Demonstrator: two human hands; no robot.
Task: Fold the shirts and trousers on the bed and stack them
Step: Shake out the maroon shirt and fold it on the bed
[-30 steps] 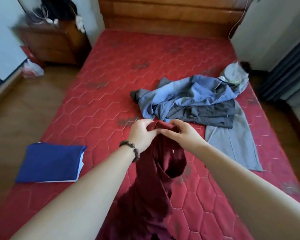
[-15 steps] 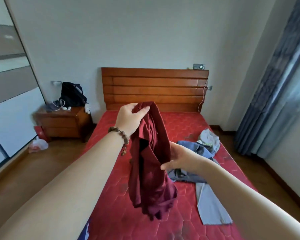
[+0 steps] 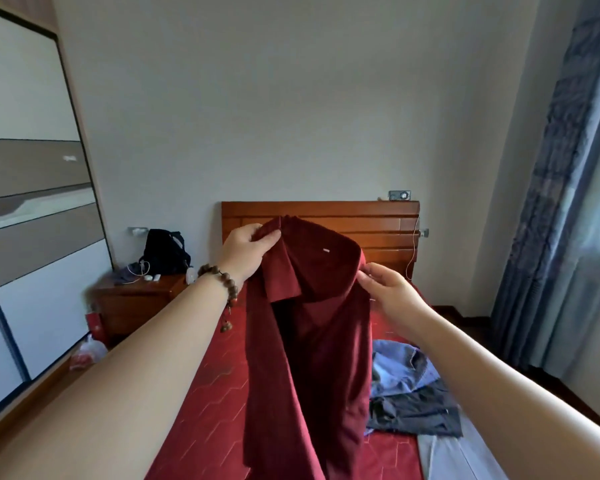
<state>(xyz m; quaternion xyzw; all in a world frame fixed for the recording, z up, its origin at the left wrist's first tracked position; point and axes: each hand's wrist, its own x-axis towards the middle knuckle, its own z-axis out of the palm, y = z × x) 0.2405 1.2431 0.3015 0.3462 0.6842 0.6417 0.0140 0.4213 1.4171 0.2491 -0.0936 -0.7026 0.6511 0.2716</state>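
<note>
Shirt (image 3: 309, 341), dark red, now hangs high over the bed (image 3: 215, 403), no longer bunched. Left hand (image 3: 246, 251) fingers pinch one shoulder; right hand (image 3: 388, 292) has moved up to pinch the other. Spread open, it looks ready for folding. Behind, the blue and grey pile (image 3: 409, 396) waits.

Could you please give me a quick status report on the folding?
Left hand and right hand pinch maroon shirt at its top, held up over bed. Unfolded clothes pile waits on bed. Nothing in the way.

white wall (image 3: 291, 98) — wooden headboard (image 3: 378, 220) | nightstand (image 3: 132, 303) | blue curtains (image 3: 548, 202)
</note>
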